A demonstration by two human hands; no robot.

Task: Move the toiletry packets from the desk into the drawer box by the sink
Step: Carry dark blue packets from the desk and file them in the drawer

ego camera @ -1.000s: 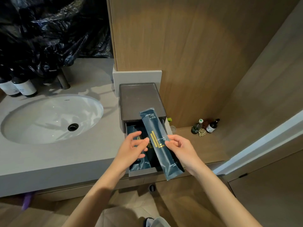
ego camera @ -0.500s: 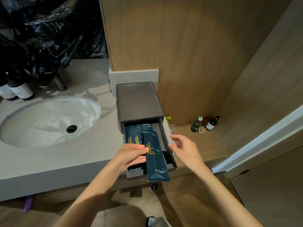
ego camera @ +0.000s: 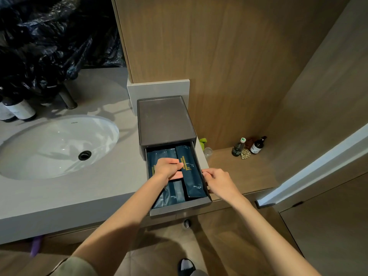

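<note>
The grey drawer box [ego camera: 166, 120] stands on the counter right of the sink, with its drawer [ego camera: 180, 208] pulled out toward me. Several dark blue toiletry packets with gold lettering lie lengthwise inside. The rightmost packet [ego camera: 192, 176] rests along the drawer's right wall. My left hand [ego camera: 168, 168] is inside the drawer on top of the packets, fingers and thumb pinching that packet's left edge. My right hand [ego camera: 218, 182] is just outside the drawer, with loosely bent fingertips touching its right wall and holding nothing.
A white oval sink [ego camera: 55, 146] is set in the grey counter [ego camera: 99, 192] to the left, with dark bottles [ego camera: 19, 110] behind it. Small bottles [ego camera: 249, 147] stand on the lower wooden ledge at right. Wood panelling rises behind the box.
The packet held up over the drawer in both hands has come down and now lies inside at the right. My right hand let go and moved to the drawer's side.
</note>
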